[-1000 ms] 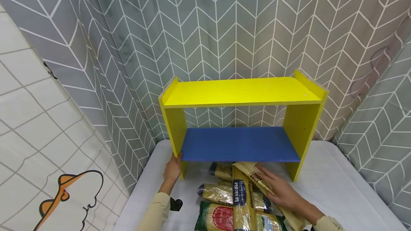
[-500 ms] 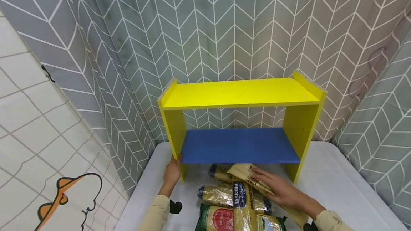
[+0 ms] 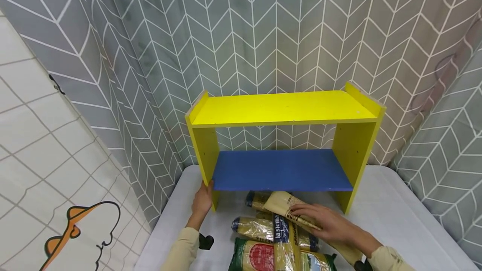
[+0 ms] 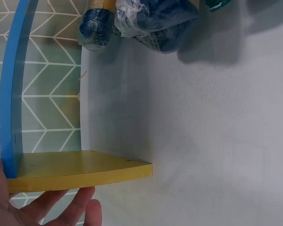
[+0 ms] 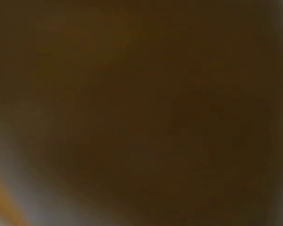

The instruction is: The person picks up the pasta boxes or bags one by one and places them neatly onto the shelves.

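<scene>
My left hand (image 3: pixel 202 199) grips the yellow side panel of a small shelf unit (image 3: pixel 286 108) at its lower left, where the blue shelf board (image 4: pixel 12 94) meets it. In the left wrist view its fingers lie along the panel's outer face. My right hand (image 3: pixel 331 223) holds a beige pasta packet (image 3: pixel 280 203), which lies slantwise over the pile with its far end pointing back left. Below it is a lengthwise spaghetti pack (image 3: pixel 286 246) with a dark blue label. The right wrist view is dark and blurred, its lens almost covered by something brown.
Several pasta packs, among them a blue-ended bag (image 3: pixel 252 228) and a green-ended bag (image 3: pixel 252 255), are stacked in front of and partly under the blue board. They rest on a white-covered table (image 3: pixel 391 204). Patterned curtains (image 3: pixel 263 32) hang close behind.
The beige packet's far end has swung left over the spaghetti pack, and my right fingers have shifted slightly left with it. My left hand stays on the side panel.
</scene>
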The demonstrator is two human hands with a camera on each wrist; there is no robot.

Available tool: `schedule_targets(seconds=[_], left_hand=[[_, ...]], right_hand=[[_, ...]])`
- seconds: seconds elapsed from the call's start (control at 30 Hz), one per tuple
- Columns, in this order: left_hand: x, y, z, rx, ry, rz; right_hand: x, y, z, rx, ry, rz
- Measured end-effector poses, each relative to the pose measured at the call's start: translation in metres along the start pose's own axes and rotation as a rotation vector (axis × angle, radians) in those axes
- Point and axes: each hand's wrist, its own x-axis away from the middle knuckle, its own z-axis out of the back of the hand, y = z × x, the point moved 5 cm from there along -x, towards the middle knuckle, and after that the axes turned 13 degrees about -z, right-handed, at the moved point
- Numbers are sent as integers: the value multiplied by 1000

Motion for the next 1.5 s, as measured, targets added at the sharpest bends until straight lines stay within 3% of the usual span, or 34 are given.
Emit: schedule_targets(seconds=[0.2,0.4,0.9,1.2,1.37,1.5], left_hand=[[0,-1,0,9,0,-3],[3,2,2,16,-5,1],[1,3,1,12,-8,3],[2,3,3,-4,11,-8],[1,1,0,6,13,-15],[1,-2,-2,7,10,-15]], right_hand=[[-2,-4,1,-22,-15,92],[3,-8,3,19,7,135],[6,-15,8,-30,0,234],[4,-15,14,57,104,144],[1,-9,23,76,232,73],[0,-2,30,178,336,-19]])
